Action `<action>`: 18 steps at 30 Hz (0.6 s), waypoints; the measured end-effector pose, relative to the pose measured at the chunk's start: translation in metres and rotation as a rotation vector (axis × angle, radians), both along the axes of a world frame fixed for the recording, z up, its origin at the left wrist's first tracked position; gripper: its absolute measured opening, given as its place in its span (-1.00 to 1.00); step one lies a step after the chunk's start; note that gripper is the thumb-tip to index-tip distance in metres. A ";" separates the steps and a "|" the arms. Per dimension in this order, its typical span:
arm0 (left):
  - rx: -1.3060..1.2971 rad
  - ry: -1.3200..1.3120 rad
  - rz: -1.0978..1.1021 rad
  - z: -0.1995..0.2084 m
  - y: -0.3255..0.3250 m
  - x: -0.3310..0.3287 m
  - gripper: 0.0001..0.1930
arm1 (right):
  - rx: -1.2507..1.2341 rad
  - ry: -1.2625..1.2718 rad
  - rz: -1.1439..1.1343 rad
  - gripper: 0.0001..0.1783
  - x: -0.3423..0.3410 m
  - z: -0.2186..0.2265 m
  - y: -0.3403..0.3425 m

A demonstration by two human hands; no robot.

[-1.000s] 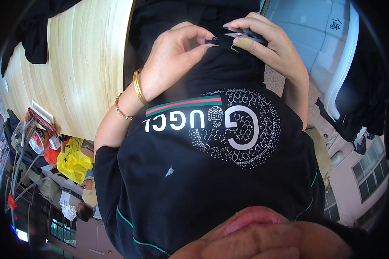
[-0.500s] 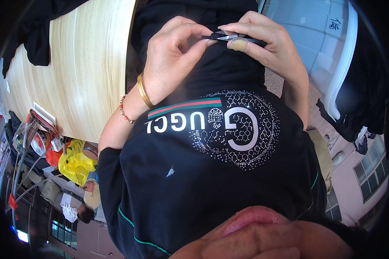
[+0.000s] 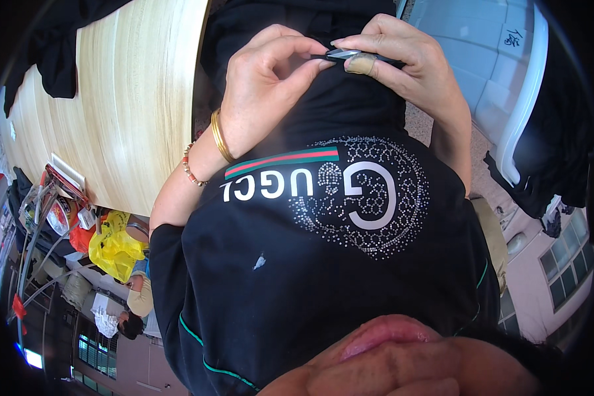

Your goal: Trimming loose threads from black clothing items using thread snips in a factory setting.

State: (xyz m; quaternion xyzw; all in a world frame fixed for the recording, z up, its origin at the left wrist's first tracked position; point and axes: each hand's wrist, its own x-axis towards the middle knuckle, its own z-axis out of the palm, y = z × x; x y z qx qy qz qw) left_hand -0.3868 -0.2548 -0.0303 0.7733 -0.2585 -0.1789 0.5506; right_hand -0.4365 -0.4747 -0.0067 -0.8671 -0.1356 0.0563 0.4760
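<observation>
Small hand snips with pointed silver blades and dark handles [image 3: 344, 54] have shifted leftward in the head view since one second ago, and their blade tips now meet the person's left fingertips; the left hand [image 3: 270, 82] has moved slightly right. Writing shows chiefly on the person's black short-sleeved shirt [image 3: 323, 284]: a row of bold white capitals [image 3: 270, 187], upside down in the picture, beneath a green-and-red striped band [image 3: 280, 163]. To its right, a large white rounded letter [image 3: 386, 198] stands amid shiny dotted patterning. A short dark mark [image 3: 511, 37] shows on the pale blue surface [image 3: 472, 72] at upper right.

The snips lie at upper centre, slanting slightly, their blades bright and nearly together, the handles mostly hidden by fingers. The right hand [image 3: 409, 63], curled closed around them, has a tan bandage [image 3: 361, 64] on its thumb. The left hand's thumb and forefinger are pinched together on a little piece of black material [image 3: 319, 57], its outline too small to tell. Soft black cloth [image 3: 353, 99] lies below both hands.
</observation>
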 end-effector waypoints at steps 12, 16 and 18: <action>-0.018 0.029 0.006 -0.002 0.002 0.000 -0.85 | -0.085 -0.032 -0.006 -0.66 -0.003 -0.007 -0.001; -0.017 0.012 -0.005 -0.001 0.004 0.003 -0.85 | -0.054 -0.041 0.000 -0.69 0.001 -0.002 0.002; -0.092 -0.027 -0.015 -0.001 0.005 0.007 -0.86 | -0.024 -0.047 -0.007 -0.71 0.002 0.002 0.003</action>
